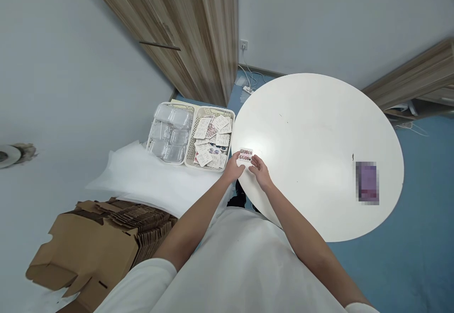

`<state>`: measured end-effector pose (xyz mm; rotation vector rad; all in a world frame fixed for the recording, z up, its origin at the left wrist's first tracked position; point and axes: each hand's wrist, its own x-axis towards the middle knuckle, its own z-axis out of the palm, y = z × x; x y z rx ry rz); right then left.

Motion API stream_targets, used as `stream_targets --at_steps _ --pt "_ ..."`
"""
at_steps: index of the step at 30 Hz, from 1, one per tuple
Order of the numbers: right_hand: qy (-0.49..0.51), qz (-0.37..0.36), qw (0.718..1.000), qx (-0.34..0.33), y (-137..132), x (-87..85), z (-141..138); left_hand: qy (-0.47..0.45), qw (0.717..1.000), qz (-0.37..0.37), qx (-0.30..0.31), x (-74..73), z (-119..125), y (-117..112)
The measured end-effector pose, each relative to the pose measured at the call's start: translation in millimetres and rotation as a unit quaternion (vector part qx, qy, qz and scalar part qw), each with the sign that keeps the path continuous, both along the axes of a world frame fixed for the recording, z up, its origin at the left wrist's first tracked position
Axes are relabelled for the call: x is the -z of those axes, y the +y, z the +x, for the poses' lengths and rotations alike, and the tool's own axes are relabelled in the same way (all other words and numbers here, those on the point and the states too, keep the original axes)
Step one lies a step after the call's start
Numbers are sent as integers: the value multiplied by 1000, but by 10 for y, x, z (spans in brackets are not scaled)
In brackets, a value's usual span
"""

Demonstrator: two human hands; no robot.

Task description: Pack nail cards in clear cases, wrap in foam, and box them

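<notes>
A small white card with two rows of reddish oval pieces, like a set of press-on nails, is between my hands at the left edge of the round white table. My left hand grips the card's left side, its thumb pointing inward below it. By the card's right edge is my right hand, fingers stretched out and thumb apart; whether its fingertips touch the card I cannot tell. Left of the table, a white basket holds many similar loose cards, several printed with text.
Beside it, another white basket holds clear plastic boxes. White sheeting and stacked brown cardboard lie at lower left. A blurred purple object rests on the table's right. A wooden cabinet and cables are behind.
</notes>
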<state>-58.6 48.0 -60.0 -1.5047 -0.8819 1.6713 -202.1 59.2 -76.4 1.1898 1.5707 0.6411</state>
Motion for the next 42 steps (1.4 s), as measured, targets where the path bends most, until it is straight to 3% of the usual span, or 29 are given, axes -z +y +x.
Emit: stream_targets --at_steps 8,14,19,24,27,32,37,42 --pt "12 18 1000 2 -57 -3 85 -24 1000 6 3 -52 0 -45" --pt "7 28 999 -32 -155 -99 217 -34 999 13 -39 -159 -8 -251" --pt "-10 55 995 -80 -235 -132 321 -20 994 12 -105 -240 22 -621" --pt "-41 83 988 -124 -386 -144 395 3 981 17 -196 -276 77 -1162" --pt "-66 94 984 -139 -488 -201 362 6 975 5 -220 -313 30 -1450" --pt "-57 118 976 -177 -580 -343 39 -1 976 25 -215 -470 -279 -1663" --pt "-46 120 948 -290 -580 -402 -490 16 979 63 -195 -693 -776 -1782" --pt "-95 125 930 -333 -591 -418 -880 10 979 44 -199 -759 -1216 -1907"
